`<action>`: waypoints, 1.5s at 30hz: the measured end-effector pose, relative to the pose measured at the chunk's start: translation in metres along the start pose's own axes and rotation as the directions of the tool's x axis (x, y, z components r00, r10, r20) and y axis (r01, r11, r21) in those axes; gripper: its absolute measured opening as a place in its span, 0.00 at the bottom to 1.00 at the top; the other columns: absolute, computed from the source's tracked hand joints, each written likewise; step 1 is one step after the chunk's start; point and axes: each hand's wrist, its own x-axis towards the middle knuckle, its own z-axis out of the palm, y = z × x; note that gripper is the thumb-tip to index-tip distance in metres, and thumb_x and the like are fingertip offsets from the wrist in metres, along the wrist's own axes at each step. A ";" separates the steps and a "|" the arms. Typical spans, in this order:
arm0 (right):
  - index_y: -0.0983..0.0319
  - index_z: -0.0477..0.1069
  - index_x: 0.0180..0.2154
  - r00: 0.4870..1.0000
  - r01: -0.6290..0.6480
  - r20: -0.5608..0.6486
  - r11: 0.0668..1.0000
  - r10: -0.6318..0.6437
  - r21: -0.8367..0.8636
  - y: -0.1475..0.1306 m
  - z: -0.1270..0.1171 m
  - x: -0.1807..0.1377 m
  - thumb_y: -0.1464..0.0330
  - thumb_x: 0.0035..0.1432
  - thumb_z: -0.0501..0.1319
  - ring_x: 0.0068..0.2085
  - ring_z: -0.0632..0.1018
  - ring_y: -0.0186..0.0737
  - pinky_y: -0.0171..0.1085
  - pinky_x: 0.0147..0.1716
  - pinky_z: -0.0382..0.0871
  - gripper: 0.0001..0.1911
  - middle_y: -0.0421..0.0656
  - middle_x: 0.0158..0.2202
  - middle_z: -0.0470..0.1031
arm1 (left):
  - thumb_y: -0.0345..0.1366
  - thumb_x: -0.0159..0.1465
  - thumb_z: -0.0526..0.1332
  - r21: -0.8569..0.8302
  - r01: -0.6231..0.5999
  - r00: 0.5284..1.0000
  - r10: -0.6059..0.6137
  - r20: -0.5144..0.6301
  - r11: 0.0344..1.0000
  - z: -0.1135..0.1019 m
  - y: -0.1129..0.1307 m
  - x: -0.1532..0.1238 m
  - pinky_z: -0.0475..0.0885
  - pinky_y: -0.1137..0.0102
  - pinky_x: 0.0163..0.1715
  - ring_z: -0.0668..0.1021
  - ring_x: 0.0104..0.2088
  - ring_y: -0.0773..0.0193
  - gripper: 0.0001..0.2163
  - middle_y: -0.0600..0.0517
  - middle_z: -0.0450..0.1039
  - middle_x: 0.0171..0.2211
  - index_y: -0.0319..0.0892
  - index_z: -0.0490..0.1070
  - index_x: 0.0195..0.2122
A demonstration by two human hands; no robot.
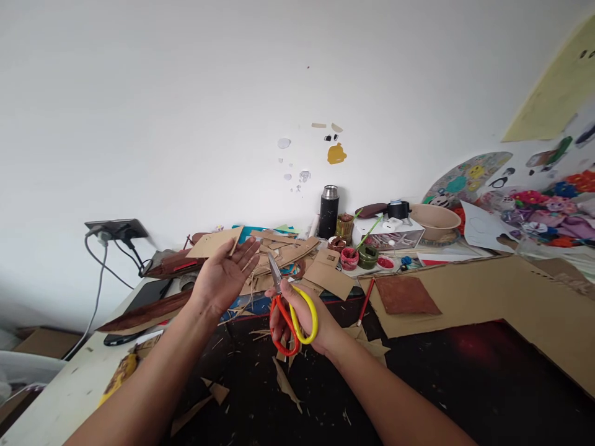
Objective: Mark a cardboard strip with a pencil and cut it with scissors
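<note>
While cardboard scraps lie scattered on the dark mat nearest the person, the right hand is raised just above them with its fingers threaded through and clamped on the red and yellow loops of the scissors, whose short blades stand together and point up and slightly left, away from the palm. Just left of the blades, apart from them, the left hand is held palm-up with fingers spread and nothing in it. Farther back lie a heap of cut cardboard pieces, a black flask and paint pots by the wall.
</note>
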 end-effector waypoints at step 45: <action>0.64 0.73 0.51 1.000 0.014 0.025 0.996 -0.017 0.087 -0.003 -0.005 0.001 0.30 0.59 0.57 0.20 0.81 0.41 0.34 0.22 0.72 0.44 0.48 0.31 0.84 | 0.32 0.72 0.57 0.010 -0.005 1.000 0.005 0.003 1.000 -0.001 -0.002 0.002 0.74 0.57 0.59 0.85 0.52 0.54 0.10 0.44 0.86 0.43 0.44 0.77 0.36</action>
